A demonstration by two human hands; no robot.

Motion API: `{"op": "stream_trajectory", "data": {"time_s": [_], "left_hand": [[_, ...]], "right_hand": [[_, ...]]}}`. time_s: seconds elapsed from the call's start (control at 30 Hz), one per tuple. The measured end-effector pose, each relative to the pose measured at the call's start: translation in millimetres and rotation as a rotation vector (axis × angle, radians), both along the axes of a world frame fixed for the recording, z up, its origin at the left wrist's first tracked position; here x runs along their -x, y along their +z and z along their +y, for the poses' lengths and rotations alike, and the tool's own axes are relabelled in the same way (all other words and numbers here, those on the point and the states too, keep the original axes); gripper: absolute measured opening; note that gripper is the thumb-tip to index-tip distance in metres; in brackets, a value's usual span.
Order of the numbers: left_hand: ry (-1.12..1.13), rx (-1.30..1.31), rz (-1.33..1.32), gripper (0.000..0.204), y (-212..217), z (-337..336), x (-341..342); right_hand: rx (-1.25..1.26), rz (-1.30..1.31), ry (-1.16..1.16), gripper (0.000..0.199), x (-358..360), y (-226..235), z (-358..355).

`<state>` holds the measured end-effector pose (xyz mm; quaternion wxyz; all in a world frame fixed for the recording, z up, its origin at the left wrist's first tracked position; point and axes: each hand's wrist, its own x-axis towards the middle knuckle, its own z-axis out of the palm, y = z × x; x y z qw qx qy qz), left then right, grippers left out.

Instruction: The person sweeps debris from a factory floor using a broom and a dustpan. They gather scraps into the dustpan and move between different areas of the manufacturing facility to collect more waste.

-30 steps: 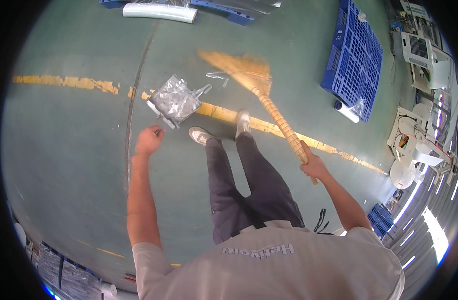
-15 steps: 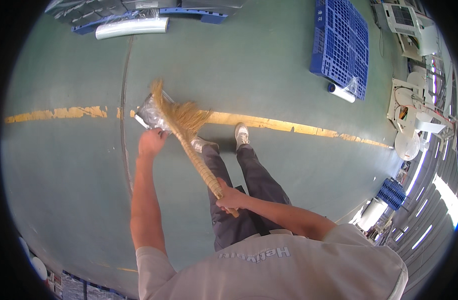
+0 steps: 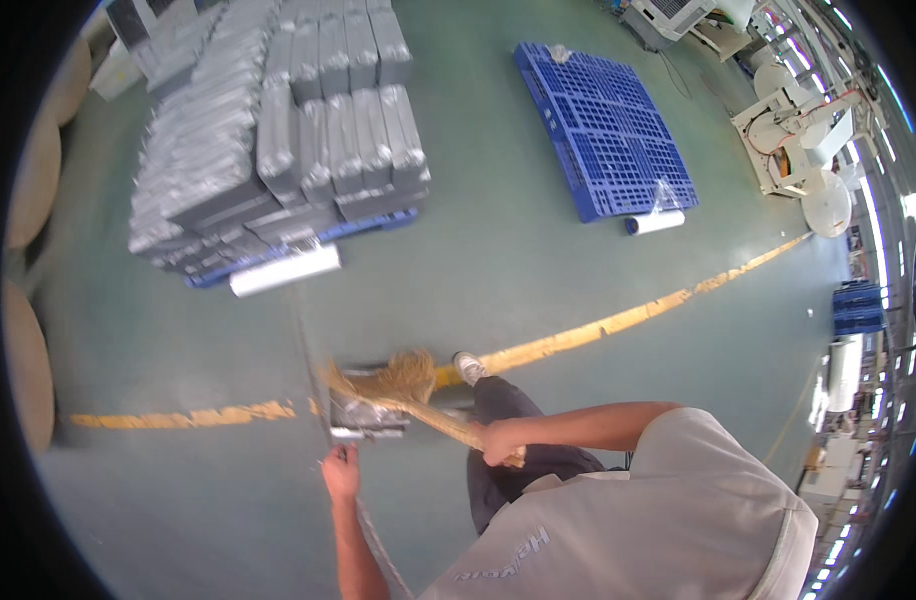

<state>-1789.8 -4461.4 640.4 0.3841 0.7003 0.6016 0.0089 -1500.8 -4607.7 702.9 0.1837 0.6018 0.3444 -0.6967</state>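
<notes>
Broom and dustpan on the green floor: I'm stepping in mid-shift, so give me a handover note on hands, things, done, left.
Right hand: grip shut on the broom handle, straw head on the floor at the dustpan.
Left hand: shut on the handle of the dustpan, which sits by the yellow floor line.
Done: broom head is against the pan; what is inside cannot be made out.
Left: pan not yet lifted or emptied.

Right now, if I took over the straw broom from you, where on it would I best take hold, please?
Probably on the bare handle, just above the bristles, coming from above. The broom lies low and slanted, head on the green floor by the dustpan. The right hand already grips the upper handle; the left hand is at the dustpan.
</notes>
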Motion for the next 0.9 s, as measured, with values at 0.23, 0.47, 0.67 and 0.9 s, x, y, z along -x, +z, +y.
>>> {"op": "stream_trajectory", "data": {"time_s": [0.23,0.47,0.67,0.9], "left_hand": [[0.441,0.069,0.005,0.042,88.7,83.1,63.2],[0.683,-0.107,-0.017,0.042,130.3,226.1,142.2],[0.813,-0.163,-0.006,0.042,129.4,366.9,242.4],[0.8,-0.124,-0.068,0.041,128.6,581.4,345.5]], "right_hand": [[-0.056,0.063,0.426,0.083,45.8,12.7,158.9],[-0.312,0.066,0.643,0.085,105.0,88.9,381.5],[-0.369,0.109,0.778,0.086,206.0,80.6,561.0],[-0.35,0.084,0.756,0.084,313.6,93.5,760.2]]}}
